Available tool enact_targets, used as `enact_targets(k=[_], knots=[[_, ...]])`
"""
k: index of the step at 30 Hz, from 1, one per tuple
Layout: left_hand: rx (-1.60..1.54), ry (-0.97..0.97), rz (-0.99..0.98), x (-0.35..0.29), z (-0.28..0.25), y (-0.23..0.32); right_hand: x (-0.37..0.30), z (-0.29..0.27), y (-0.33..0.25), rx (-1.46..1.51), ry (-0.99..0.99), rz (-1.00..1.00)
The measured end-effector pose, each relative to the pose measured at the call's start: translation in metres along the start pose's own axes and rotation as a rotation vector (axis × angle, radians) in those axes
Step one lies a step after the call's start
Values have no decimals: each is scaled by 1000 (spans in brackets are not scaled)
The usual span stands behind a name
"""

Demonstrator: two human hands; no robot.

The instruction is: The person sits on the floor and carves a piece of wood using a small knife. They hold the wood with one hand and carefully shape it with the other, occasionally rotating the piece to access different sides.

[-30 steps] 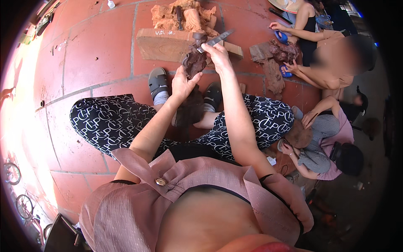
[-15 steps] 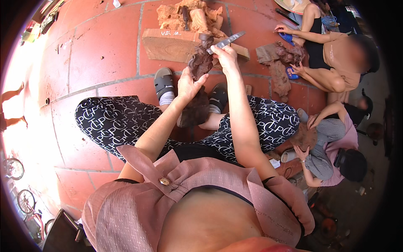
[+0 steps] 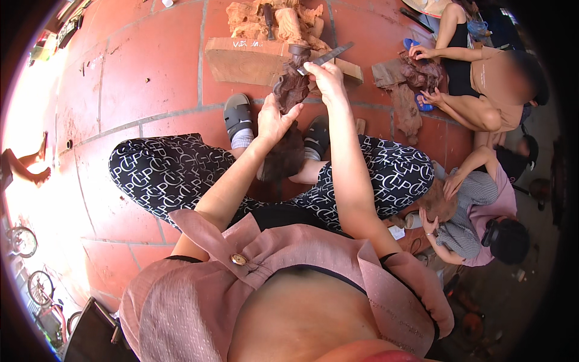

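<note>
Between my knees, my left hand (image 3: 276, 122) is wrapped around the lower part of a dark brown wood carving (image 3: 292, 87), its thumb pointing right. The carving leans against a thick wooden slab (image 3: 253, 64). My right hand (image 3: 327, 79) pinches a narrow, flat grey strip (image 3: 336, 53) against the carving's upper right side; its exact kind is unclear. Below my left hand is a dark wooden block (image 3: 283, 158), partly covered by my forearm; I cannot tell if it joins the carving.
A pale wood carving (image 3: 289, 25) and a dark-handled tool (image 3: 268, 21) rest on the slab. At right, one person handles a dark carving (image 3: 422, 73), another a brown piece (image 3: 439, 202). A bare foot (image 3: 39, 175) shows on the red tiles at far left.
The grey strip has turned slightly and looks darker; both hands keep their grips. At far left, the bare foot has shifted. The person at lower right has moved a hand on the brown piece.
</note>
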State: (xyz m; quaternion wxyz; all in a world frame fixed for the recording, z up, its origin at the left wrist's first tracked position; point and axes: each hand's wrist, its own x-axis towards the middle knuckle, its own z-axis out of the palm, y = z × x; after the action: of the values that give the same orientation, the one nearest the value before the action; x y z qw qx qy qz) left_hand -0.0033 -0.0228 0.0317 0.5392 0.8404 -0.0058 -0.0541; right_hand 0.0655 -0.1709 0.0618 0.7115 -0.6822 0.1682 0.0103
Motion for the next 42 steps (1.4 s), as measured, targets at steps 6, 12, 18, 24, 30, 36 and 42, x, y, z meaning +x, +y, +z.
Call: enact_targets(k=[6, 12, 18, 24, 30, 36, 42], knots=[[-112, 56, 90, -4, 1, -1, -2, 4, 5, -72, 121, 23], [-81, 13, 70, -4, 0, -1, -7, 7, 5, -17, 124, 6], [-55, 23, 50, -5, 2, -6, -4, 2, 8, 75, 145, -44], [-117, 21, 47, -3, 1, -2, -10, -4, 26, -14, 60, -95], [-65, 3, 27, -3, 3, -6, -19, -4, 17, 313, 211, 13], [-277, 199, 47, 1, -2, -9, -47, 9, 3, 119, 131, -212], [-305, 276, 149, 30, -16, 23, -46, 9, -5, 77, 108, -309]])
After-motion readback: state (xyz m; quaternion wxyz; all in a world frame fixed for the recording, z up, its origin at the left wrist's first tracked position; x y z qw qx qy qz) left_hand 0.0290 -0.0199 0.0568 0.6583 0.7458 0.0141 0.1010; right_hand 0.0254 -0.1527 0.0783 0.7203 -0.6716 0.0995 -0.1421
